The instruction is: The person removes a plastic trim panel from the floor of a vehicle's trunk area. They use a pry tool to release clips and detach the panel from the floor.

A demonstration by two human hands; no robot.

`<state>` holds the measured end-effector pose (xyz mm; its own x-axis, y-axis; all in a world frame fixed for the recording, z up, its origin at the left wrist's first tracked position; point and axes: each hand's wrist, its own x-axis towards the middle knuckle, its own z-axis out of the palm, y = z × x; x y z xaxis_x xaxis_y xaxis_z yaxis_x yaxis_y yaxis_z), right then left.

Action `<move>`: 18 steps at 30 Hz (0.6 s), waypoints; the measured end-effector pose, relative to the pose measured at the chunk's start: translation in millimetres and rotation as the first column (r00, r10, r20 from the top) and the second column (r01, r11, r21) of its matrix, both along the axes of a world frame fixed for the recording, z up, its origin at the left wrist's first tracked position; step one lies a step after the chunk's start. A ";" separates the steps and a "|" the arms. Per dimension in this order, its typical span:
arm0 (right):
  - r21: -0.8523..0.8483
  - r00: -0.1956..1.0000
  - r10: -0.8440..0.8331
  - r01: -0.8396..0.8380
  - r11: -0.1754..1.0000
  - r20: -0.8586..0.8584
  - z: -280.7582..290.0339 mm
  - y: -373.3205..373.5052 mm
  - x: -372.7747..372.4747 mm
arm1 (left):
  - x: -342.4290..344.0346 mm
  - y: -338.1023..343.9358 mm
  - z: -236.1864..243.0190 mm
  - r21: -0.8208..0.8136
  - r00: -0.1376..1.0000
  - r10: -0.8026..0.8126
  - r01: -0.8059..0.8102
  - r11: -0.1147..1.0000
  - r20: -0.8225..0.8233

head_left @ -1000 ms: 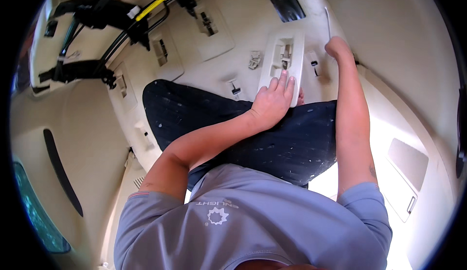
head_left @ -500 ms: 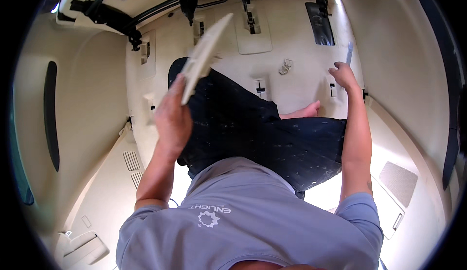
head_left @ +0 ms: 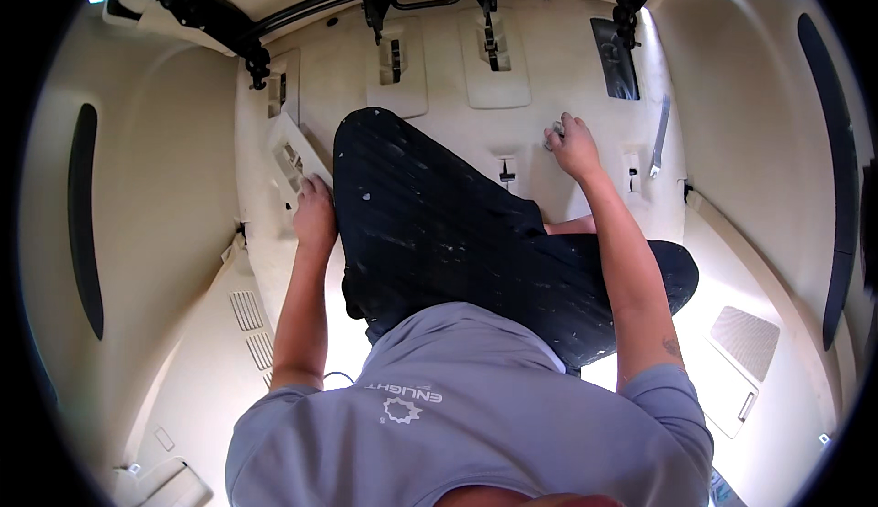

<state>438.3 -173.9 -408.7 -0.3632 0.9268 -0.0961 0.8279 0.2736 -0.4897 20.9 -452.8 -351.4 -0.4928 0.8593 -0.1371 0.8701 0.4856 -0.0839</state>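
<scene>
To the left of my raised knee, my left hand (head_left: 315,216) grips the near end of a beige plastic trim cover (head_left: 291,149) with a slot in it. The cover lies tilted against the floor panel (head_left: 439,77). On the right, my right hand (head_left: 576,149) has its fingers closed round small light-coloured pieces (head_left: 551,135); their exact kind is hard to make out. A flat metal pry bar (head_left: 658,141) lies along the floor's right edge, apart from my right hand.
Black metal bars (head_left: 320,2) with hanging brackets cross the far end. Several slotted openings holding black latches (head_left: 508,173) dot the floor panel. A dark plastic piece (head_left: 615,59) sits at the far right. Beige side walls (head_left: 155,141) rise on both sides.
My left hand has lowered the trim cover from above my knee to the floor on the left. My right hand has left the pry bar and moved left onto the small pieces.
</scene>
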 end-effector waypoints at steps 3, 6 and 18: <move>0.091 0.993 0.041 -0.051 0.994 0.113 -3.9 -1.0 -3.0 | -1.4 44.6 36.3 -0.245 0.991 0.054 -0.022 0.969 0.123; 0.108 0.980 0.074 -0.095 0.990 0.184 -8.9 0.4 4.5 | 42.9 124.3 70.7 0.266 0.991 -0.005 -0.031 0.963 0.132; -0.153 0.948 0.196 -0.161 0.975 0.249 -9.0 1.7 4.1 | 175.0 313.3 -87.8 0.165 0.685 -0.726 0.711 0.684 0.059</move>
<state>442.4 -172.1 -417.7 -0.4677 0.8223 -0.3242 0.8747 0.3777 -0.3038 195.9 -139.5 -439.2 0.2951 0.9552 -0.0225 0.9546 -0.2938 0.0486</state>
